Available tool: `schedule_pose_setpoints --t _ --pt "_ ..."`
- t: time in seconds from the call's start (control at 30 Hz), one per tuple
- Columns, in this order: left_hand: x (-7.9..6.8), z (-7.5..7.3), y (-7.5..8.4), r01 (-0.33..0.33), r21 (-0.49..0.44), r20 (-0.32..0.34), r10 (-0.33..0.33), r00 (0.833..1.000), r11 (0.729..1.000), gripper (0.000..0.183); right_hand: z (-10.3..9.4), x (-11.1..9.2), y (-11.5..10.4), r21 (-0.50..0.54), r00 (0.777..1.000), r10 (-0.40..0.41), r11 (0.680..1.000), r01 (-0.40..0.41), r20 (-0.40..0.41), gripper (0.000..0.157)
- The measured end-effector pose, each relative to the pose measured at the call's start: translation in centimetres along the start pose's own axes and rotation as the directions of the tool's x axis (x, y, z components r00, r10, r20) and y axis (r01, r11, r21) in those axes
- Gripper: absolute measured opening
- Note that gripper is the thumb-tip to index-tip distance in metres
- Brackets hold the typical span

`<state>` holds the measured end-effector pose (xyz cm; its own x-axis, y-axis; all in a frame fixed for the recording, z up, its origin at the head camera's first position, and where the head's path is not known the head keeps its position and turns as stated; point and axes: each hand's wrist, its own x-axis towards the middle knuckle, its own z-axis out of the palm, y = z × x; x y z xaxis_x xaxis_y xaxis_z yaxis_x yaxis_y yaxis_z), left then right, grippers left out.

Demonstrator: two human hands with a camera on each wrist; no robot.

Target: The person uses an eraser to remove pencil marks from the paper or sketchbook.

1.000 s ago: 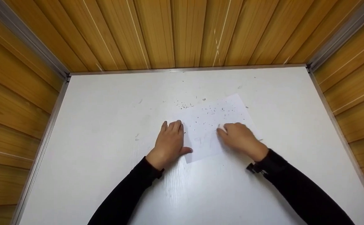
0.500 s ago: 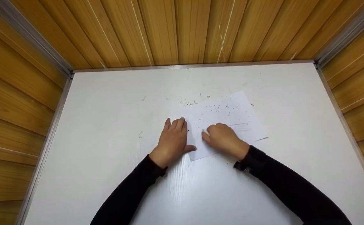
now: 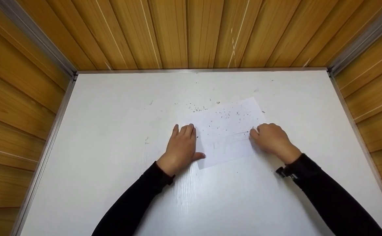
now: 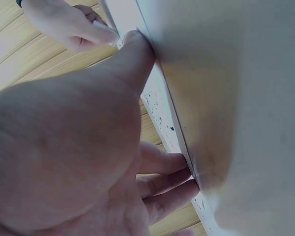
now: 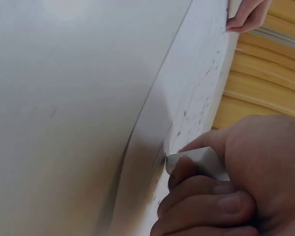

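A sheet of white paper (image 3: 227,147) lies slightly turned on the table, with faint grey pencil lines across its middle and dark eraser crumbs over its upper part. On its left edge rests my left hand (image 3: 181,147), fingers extended and thumb out to the right. My right hand (image 3: 273,139) is at the sheet's right side, its fingers curled round a white block eraser (image 5: 204,160). One corner of the eraser touches the paper beside a pencil line in the right wrist view. From the head view the eraser is mostly hidden by the fingers.
The white table (image 3: 112,114) bears more crumbs (image 3: 196,107) beyond the paper's top edge and a few smudges to the left. Wood-patterned walls (image 3: 171,36) with metal edging close in the back and both sides.
The right hand with the eraser first moved left across the paper, then back right to its right side. The left hand stays in place on the sheet; the view shifts slightly.
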<state>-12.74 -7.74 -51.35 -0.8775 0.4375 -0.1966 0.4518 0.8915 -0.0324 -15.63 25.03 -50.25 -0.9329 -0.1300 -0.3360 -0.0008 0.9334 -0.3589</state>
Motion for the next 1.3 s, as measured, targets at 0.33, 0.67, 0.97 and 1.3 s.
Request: schedule_pose_setpoints --t 0.33,0.67,0.97,1.3 --pt "0.1 0.2 0.1 0.006 -0.006 -0.049 -0.006 0.999 1.0 0.115 4.1 -0.4 -11.7 0.033 0.969 -0.236 0.972 0.234 0.08 0.045" --pt "-0.1 0.3 0.2 0.001 -0.017 -0.069 -0.002 0.998 1.0 0.114 6.0 1.1 -12.2 -0.049 0.967 -0.254 0.966 0.255 0.033 0.044" --pt "-0.2 0.2 0.2 0.0 0.011 -0.025 0.0 1.0 1.0 0.114 2.2 1.0 -3.1 -0.02 0.997 -0.083 0.996 0.083 0.002 0.049" --pt "-0.1 0.0 0.2 0.001 0.009 -0.016 -0.001 1.0 1.0 0.113 0.6 0.3 -0.7 0.013 0.998 -0.016 1.0 0.016 -0.056 0.05"
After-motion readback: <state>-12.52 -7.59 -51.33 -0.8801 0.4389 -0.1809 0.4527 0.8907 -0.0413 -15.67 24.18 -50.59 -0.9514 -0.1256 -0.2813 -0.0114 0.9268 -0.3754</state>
